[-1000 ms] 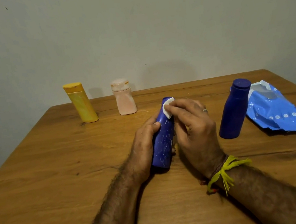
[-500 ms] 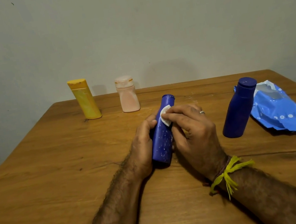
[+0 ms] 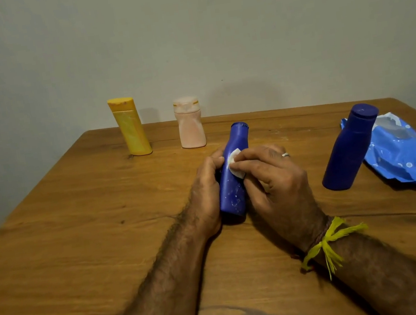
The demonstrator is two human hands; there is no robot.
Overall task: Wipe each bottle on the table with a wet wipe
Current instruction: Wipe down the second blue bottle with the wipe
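Your left hand [image 3: 206,192] has its fingers curled round the slim blue bottle [image 3: 233,180], holding it tilted mid-table with its base on the wooden table [image 3: 77,230]. Your right hand [image 3: 272,182] pinches a small white wet wipe [image 3: 235,167] against the bottle's side. Yellow bottle [image 3: 130,127] and pink bottle [image 3: 189,123] stand at the back; a second blue bottle [image 3: 350,148] stands right, just beside the blue wipe pack [image 3: 412,159].
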